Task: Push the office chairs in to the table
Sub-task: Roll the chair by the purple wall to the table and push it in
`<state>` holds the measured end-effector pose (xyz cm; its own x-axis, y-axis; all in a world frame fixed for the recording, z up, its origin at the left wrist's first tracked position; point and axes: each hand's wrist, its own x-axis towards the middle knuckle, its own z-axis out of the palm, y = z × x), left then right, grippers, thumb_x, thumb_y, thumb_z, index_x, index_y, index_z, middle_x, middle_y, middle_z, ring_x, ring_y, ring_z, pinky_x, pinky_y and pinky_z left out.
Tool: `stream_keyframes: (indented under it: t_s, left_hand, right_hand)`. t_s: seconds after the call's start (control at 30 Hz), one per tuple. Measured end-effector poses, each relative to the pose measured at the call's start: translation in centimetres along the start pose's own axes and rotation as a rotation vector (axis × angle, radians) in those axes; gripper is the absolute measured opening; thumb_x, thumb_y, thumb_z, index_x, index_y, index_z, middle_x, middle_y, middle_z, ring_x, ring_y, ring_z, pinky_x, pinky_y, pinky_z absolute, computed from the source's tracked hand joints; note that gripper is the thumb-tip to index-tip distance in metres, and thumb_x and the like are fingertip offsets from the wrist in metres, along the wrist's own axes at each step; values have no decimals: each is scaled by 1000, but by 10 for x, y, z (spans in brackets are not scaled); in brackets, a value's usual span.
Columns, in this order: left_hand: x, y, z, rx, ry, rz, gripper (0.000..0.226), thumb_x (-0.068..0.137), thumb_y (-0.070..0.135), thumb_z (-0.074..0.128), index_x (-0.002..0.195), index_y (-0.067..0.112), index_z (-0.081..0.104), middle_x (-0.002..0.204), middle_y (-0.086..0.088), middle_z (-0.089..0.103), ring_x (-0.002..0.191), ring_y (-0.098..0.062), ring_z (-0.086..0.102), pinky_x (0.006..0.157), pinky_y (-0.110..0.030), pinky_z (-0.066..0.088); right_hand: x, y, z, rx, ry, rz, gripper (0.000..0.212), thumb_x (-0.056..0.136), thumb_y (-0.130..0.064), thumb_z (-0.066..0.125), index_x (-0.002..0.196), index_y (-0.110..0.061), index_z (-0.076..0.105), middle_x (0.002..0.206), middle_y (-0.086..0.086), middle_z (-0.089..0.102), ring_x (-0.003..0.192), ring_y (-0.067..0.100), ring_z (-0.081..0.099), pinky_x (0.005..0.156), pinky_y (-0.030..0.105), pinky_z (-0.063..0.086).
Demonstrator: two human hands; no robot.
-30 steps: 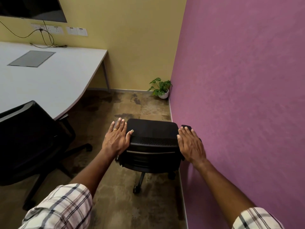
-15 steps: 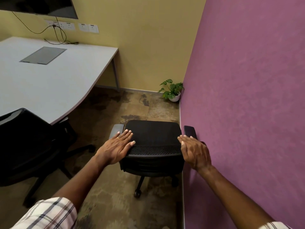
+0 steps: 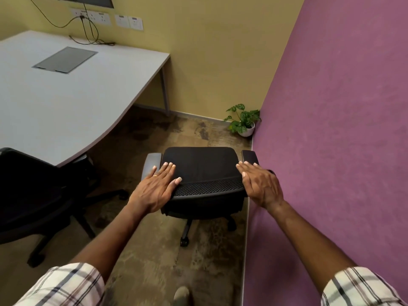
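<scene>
While the office chair (image 3: pixel 203 164) stands beside the purple wall (image 3: pixel 331 129), apart from the worktop (image 3: pixel 66 102), its backrest top is pressed by the left hand (image 3: pixel 154 191) and right hand (image 3: pixel 260 186), fingers laid straight. A leafy plant (image 3: pixel 242 118) is held in a white pot (image 3: pixel 247 131) in the corner.
</scene>
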<state>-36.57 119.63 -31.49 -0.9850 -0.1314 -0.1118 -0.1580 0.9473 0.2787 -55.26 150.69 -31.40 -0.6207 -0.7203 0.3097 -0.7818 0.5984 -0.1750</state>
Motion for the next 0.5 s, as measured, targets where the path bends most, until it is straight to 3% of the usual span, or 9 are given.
stream_keyframes:
  t_s: [0.23,0.4,0.5]
  left_hand:
    - [60,-22,-8,-17,17,-110,81,98,65,-4,161,15,4,169,-2,6,154,-9,-6,126,-36,-7]
    - [99,-34,-11,-16,28,-143,98,86,72,-22,161,15,5,170,-3,6,154,-10,-7,127,-39,-5]
    - [127,-46,-21,-44,59,-185,83,97,68,-5,161,16,5,170,-2,7,154,-8,-7,127,-38,-5]
  right_hand:
    - [85,38,35,33,-66,-50,49,103,-28,30,141,-15,60,144,2,59,136,13,52,116,36,38]
    - [135,59,50,24,-86,-63,51,103,-29,29,142,-16,59,144,0,60,136,13,51,118,36,35]
    - [178,67,57,28,-88,-95,50,103,-28,29,142,-16,59,143,1,60,136,14,52,118,37,36]
